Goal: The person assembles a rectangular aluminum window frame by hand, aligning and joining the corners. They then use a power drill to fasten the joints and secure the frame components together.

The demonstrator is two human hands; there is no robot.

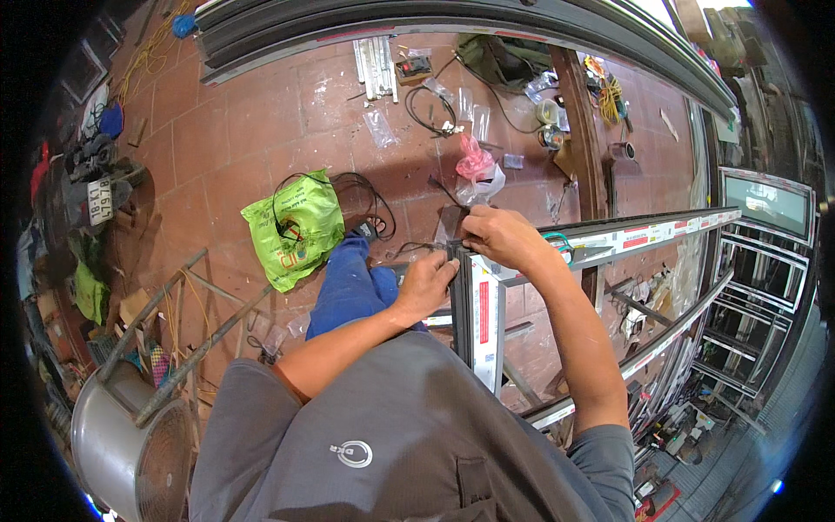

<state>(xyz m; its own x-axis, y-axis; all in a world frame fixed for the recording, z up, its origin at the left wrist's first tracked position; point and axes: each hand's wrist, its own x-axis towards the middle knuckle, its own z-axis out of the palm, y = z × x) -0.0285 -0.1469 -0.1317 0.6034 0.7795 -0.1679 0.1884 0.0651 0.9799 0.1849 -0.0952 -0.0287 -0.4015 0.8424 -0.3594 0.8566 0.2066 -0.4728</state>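
Observation:
A dark metal window frame (462, 304), with white film and red labels on its sides, stands in front of me. At its near corner, my left hand (426, 285) is closed, with thumb and fingertips pressed on the edge. My right hand (504, 237) bends over the same corner with its fingers pinched together. From those fingertips a thin black strip (448, 191) sticks out away from me; its other end is hidden. Beside my right wrist, a teal-handled tool (557, 239) rests on the frame's upper bar.
A bright green plastic bag (296, 228) and black cable lie on the tiled floor left of my legs. Long dark profiles (470, 35) span the far side. Several finished frames (757, 270) lean at the right. A metal drum (113, 435) stands lower left.

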